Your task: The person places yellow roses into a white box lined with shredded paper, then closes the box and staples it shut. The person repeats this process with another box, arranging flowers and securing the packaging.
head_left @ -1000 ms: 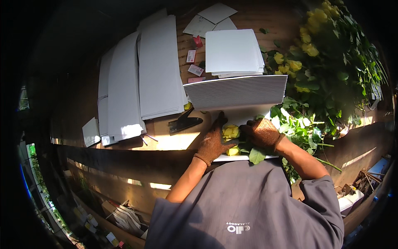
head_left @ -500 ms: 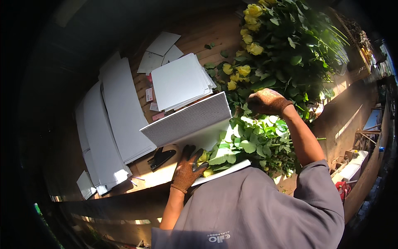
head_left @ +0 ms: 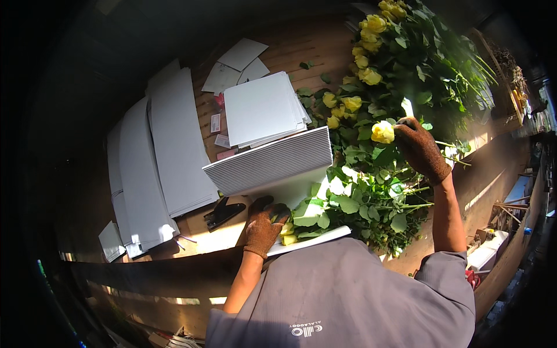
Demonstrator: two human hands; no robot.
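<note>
My right hand (head_left: 422, 149), in a brown work glove, is closed on a yellow rose (head_left: 383, 132). It holds the flower just under its bloom, above the leafy stems at the right. My left hand (head_left: 266, 225), gloved the same way, rests beside yellow rose heads (head_left: 288, 233) at the near edge of the table, with its fingers apart. Those roses lie on a white sheet (head_left: 316, 240), and their green leaves (head_left: 348, 200) spread rightward. Behind them a ridged white cardboard piece (head_left: 270, 162) stands tilted. A black stapler-like tool (head_left: 223, 213) lies left of my left hand.
A big heap of yellow roses (head_left: 369, 76) with long stems covers the back right. Stacked white sheets (head_left: 261, 110) sit behind the ridged cardboard. Long white cardboard panels (head_left: 177, 151) lie at the left. Small red-and-white boxes (head_left: 215, 123) lie between them on the wooden table.
My right hand has moved right from the edge of the heap, and a yellow rose now shows in it. My left hand stays by the rose heads, its fingers drawn in a little.
</note>
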